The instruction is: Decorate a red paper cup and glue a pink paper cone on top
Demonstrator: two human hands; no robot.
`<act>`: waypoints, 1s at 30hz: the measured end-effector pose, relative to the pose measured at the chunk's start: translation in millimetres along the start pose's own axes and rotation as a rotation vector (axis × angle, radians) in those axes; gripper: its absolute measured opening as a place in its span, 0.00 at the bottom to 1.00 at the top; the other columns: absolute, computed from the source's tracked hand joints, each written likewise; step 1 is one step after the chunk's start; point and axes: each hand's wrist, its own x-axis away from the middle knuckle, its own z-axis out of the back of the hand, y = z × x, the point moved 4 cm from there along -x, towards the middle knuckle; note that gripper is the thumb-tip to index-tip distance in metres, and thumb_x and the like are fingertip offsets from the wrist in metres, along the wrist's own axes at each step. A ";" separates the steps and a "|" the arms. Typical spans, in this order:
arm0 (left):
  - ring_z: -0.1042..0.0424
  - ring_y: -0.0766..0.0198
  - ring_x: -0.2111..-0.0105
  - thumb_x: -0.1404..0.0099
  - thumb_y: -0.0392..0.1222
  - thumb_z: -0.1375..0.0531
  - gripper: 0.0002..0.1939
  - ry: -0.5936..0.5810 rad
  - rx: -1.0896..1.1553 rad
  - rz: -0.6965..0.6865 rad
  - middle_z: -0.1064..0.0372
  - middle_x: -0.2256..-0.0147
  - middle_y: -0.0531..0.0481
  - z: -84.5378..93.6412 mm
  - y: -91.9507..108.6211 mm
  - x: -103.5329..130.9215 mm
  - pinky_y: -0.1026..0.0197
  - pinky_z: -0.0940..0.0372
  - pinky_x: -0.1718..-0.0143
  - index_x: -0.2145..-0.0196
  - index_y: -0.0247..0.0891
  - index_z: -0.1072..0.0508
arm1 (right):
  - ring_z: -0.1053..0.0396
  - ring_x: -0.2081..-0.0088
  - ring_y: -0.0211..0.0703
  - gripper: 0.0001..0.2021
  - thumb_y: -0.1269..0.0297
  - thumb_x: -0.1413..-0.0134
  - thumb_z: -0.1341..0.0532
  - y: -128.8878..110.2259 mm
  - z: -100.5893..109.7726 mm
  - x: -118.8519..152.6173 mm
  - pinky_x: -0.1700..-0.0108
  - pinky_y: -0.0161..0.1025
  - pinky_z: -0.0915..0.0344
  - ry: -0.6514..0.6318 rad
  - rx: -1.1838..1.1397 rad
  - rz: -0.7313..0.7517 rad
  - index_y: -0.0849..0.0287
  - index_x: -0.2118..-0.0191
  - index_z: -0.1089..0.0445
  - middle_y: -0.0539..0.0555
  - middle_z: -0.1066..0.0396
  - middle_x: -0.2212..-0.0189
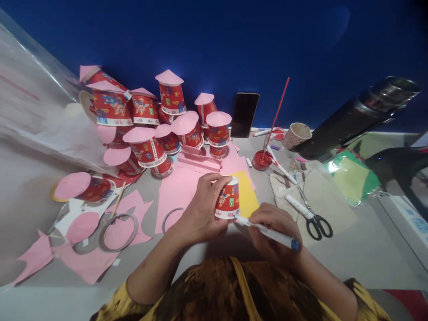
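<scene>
A red patterned paper cup (228, 199) is upside down in my left hand (203, 207), whose thumb and fingers wrap round its side and top. My right hand (276, 227) is closed on a white marker (272, 234) with a blue end. The marker's tip is at the white rim of the cup, where small pink and blue marks show. Behind the cup lies a yellow sheet (246, 194) on pink paper (177, 187).
Red cups with pink cone tops (145, 146) crowd the back left. Pink scraps (87, 263) and a tape ring (118, 232) lie left. A phone (245, 114), paint pot (261, 160) with a stick, scissors (319, 226) and black flask (347, 118) stand or lie behind and right.
</scene>
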 end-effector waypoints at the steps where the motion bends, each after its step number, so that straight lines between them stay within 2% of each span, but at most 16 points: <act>1: 0.42 0.43 0.38 0.47 0.34 0.33 0.47 -0.001 0.001 -0.001 0.47 0.41 0.38 -0.2 -0.1 -0.1 0.40 0.37 0.36 0.33 0.43 0.46 | 0.29 0.73 0.40 0.10 0.78 0.44 0.37 0.2 -0.3 0.0 0.69 0.37 0.32 -0.005 0.000 -0.005 0.57 0.59 0.31 0.51 0.25 0.72; 8: 0.42 0.43 0.38 0.47 0.35 0.31 0.48 -0.008 -0.001 0.004 0.47 0.41 0.38 -0.4 -0.8 0.2 0.40 0.38 0.36 0.32 0.43 0.46 | 0.29 0.74 0.40 0.11 0.79 0.45 0.39 -2.2 2.0 -1.2 0.71 0.37 0.32 0.014 0.006 0.005 0.57 0.59 0.31 0.52 0.26 0.73; 14: 0.42 0.41 0.37 0.50 0.31 0.35 0.49 -0.015 0.004 -0.011 0.48 0.41 0.39 -0.3 1.2 0.9 0.37 0.38 0.37 0.32 0.45 0.47 | 0.29 0.75 0.39 0.08 0.77 0.44 0.39 -4.7 0.8 -3.7 0.71 0.36 0.33 -0.045 0.038 0.013 0.57 0.62 0.31 0.51 0.25 0.75; 21: 0.42 0.43 0.38 0.51 0.30 0.37 0.49 0.000 -0.059 -0.064 0.47 0.42 0.38 -6.6 3.9 0.0 0.40 0.37 0.38 0.32 0.43 0.47 | 0.28 0.74 0.40 0.09 0.77 0.44 0.38 -2.7 -1.5 0.1 0.69 0.36 0.32 -0.035 0.013 0.015 0.57 0.61 0.31 0.52 0.25 0.74; 30: 0.41 0.43 0.40 0.50 0.32 0.38 0.47 -0.002 -0.094 -0.083 0.46 0.43 0.37 -4.8 6.1 -0.9 0.40 0.36 0.40 0.33 0.41 0.46 | 0.29 0.74 0.40 0.07 0.76 0.43 0.38 -3.4 -2.4 0.0 0.70 0.36 0.33 -0.041 -0.010 0.016 0.57 0.62 0.30 0.51 0.25 0.74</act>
